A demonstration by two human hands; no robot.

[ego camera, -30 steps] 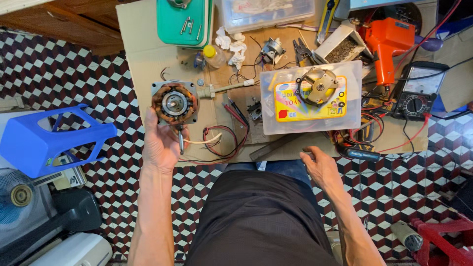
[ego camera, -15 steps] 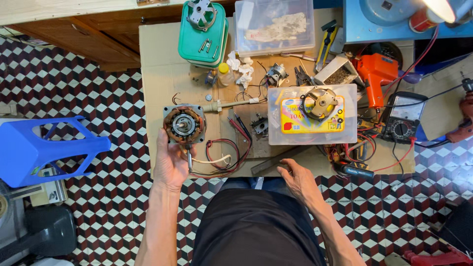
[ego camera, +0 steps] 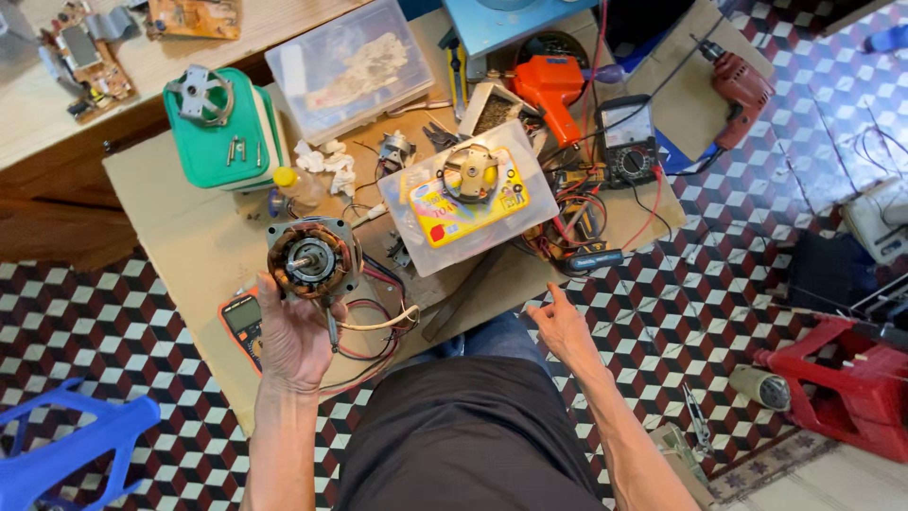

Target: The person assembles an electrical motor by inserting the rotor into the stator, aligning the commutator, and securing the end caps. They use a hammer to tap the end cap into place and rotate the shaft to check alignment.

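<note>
Left hand (ego camera: pixel 295 333) grips the round copper-wound motor stator in its metal frame (ego camera: pixel 312 261), raised above the near-left part of the brown cardboard sheet (ego camera: pixel 180 237), wires trailing. Right hand (ego camera: pixel 560 326) open, empty, forefinger extended, just off the sheet's near edge.

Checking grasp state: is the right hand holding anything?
No, the right hand is empty, fingers loosely spread above the lap, while the left hand holds the fan motor with its copper windings.
</note>
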